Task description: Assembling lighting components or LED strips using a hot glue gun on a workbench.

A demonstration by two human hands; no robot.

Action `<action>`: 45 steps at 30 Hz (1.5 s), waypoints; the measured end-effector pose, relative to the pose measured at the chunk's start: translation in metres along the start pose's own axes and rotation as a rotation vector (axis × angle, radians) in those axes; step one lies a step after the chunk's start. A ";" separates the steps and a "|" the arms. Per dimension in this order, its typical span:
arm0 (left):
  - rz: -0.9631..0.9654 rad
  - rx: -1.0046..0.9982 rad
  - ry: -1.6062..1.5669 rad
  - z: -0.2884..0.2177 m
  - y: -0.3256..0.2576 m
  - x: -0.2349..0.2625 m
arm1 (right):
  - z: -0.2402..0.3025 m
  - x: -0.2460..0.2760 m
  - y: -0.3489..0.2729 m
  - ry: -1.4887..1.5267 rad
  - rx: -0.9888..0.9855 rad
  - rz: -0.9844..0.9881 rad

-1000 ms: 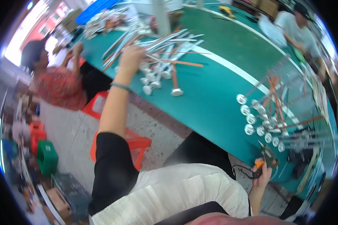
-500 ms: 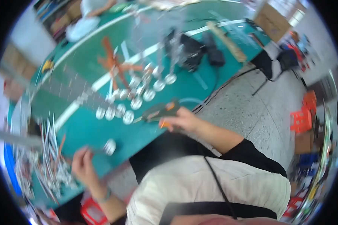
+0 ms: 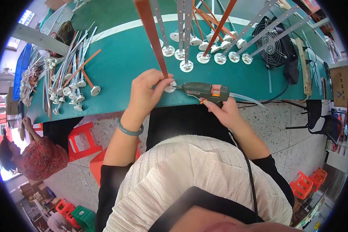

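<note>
My left hand (image 3: 146,89) pinches the lower end of an upright orange-brown strip (image 3: 154,38). At the strip's foot is a round white base (image 3: 170,87), standing on the table by the front edge and partly covered by my fingers. A dark green hot glue gun (image 3: 197,88) is gripped in my right hand (image 3: 227,112), its nozzle pointing left at the base. The nozzle reaches the base; I cannot tell whether it touches. A clear glue stick (image 3: 246,98) sticks out of the gun's back end.
Several strips on white round bases (image 3: 186,66) stand just beyond my hands. More strips (image 3: 71,83) lie heaped at the left. A black fan (image 3: 270,43) and a wooden bar (image 3: 303,67) are at the right of the green table (image 3: 116,65). Another person (image 3: 42,158) sits at the far left.
The view has turned. My left hand has come from the left to beside the glue gun, and the strip it holds now stands upright with its base at the nozzle. The glue gun stays in my right hand.
</note>
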State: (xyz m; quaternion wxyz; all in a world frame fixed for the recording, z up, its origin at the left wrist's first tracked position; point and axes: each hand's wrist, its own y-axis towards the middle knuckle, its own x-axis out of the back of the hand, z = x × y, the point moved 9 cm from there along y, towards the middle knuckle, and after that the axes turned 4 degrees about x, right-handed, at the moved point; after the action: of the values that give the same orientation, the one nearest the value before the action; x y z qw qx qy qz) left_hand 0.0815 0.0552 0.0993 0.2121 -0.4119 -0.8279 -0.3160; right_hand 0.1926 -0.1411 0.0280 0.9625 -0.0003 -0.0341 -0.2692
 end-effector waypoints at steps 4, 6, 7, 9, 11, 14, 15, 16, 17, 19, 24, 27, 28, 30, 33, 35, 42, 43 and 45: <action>-0.081 -0.066 -0.055 -0.006 -0.002 0.002 | 0.006 -0.006 0.003 -0.239 0.099 0.039; -0.086 -0.045 -0.085 0.002 -0.002 0.001 | 0.003 -0.008 0.005 -0.276 0.086 0.034; -0.085 -0.042 -0.085 0.002 -0.001 0.000 | 0.010 -0.008 0.007 -0.360 0.167 0.014; -0.087 -0.050 -0.113 -0.001 0.001 0.001 | 0.020 -0.011 0.007 -0.442 0.247 -0.006; -0.082 -0.045 -0.094 -0.001 -0.001 0.002 | 0.020 -0.010 0.008 -0.449 0.120 -0.012; -0.071 -0.049 -0.073 -0.002 -0.001 0.002 | 0.021 -0.011 0.007 -0.474 0.184 -0.028; -0.065 -0.057 -0.073 -0.004 0.000 0.002 | 0.022 -0.012 0.006 -0.473 0.184 -0.027; -0.065 -0.058 -0.071 -0.005 0.001 0.002 | 0.020 -0.011 0.005 -0.462 0.142 -0.033; -0.058 -0.058 -0.080 -0.007 0.001 0.001 | 0.017 -0.009 0.005 -0.452 0.100 -0.038; -0.048 -0.061 -0.090 -0.008 0.001 0.000 | 0.017 -0.010 0.005 -0.454 0.139 -0.031; -0.056 -0.042 -0.087 -0.008 -0.001 0.002 | 0.027 -0.012 0.006 -0.463 0.200 -0.063; -0.038 -0.041 -0.073 -0.006 0.000 0.000 | 0.023 -0.010 0.006 -0.462 0.179 -0.044; -0.039 -0.041 -0.071 -0.007 0.000 0.000 | 0.019 -0.007 0.004 -0.425 0.136 -0.069; -0.027 -0.049 -0.057 -0.010 0.002 0.000 | 0.014 -0.004 0.005 -0.387 0.093 -0.094; -0.027 -0.052 -0.021 -0.007 0.001 -0.002 | 0.019 -0.007 0.006 -0.438 0.134 -0.063; -0.019 -0.048 -0.025 -0.012 0.001 -0.002 | 0.022 -0.007 0.006 -0.449 0.133 -0.057; 0.186 0.030 -0.091 -0.015 0.001 -0.008 | 0.010 -0.002 0.007 -0.256 0.038 -0.003; 0.188 0.029 -0.091 -0.017 0.002 -0.007 | 0.006 0.000 0.006 -0.202 -0.005 -0.009; 0.213 -0.001 -0.113 -0.022 0.004 -0.007 | 0.000 0.001 0.004 -0.148 -0.050 -0.019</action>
State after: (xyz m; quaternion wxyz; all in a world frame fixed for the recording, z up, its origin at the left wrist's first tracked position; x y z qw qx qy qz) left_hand 0.0911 0.0376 0.1120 0.1972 -0.5148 -0.7899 -0.2686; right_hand 0.1951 -0.1383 0.0286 0.9545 -0.0439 -0.0982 -0.2782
